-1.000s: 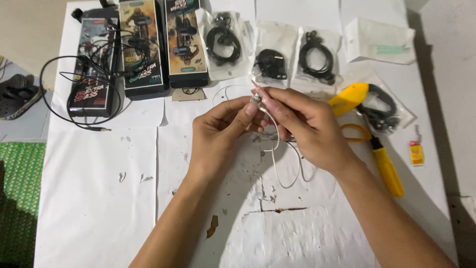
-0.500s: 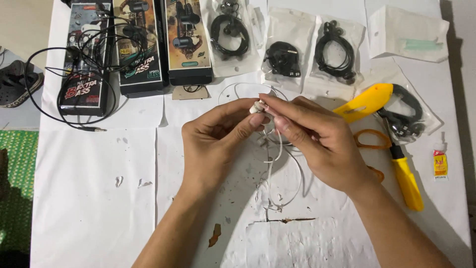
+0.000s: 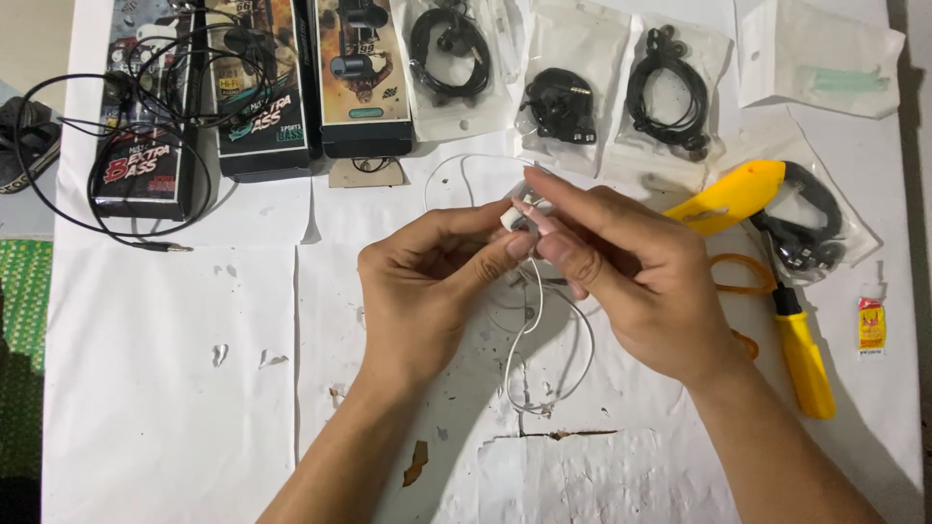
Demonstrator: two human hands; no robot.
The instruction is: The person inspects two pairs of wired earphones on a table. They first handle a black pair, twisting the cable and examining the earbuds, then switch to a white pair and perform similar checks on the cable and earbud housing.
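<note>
Both hands, left (image 3: 422, 291) and right (image 3: 631, 277), pinch the white earphone (image 3: 515, 215) between them.

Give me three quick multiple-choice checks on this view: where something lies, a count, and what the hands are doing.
1. The yellow-handled tool lies: A) right of the hands B) left of them C) on the boxes
2. Printed boxes along the top left: A) one B) three C) five
3. The white earphone piece is: A) lying loose on the paper B) pinched between both hands C) sealed in a bag

A: it lies beside the right hand.
B: three stand side by side.
B: left hand and right fingertips meet on it, its white cable hanging below.
</note>
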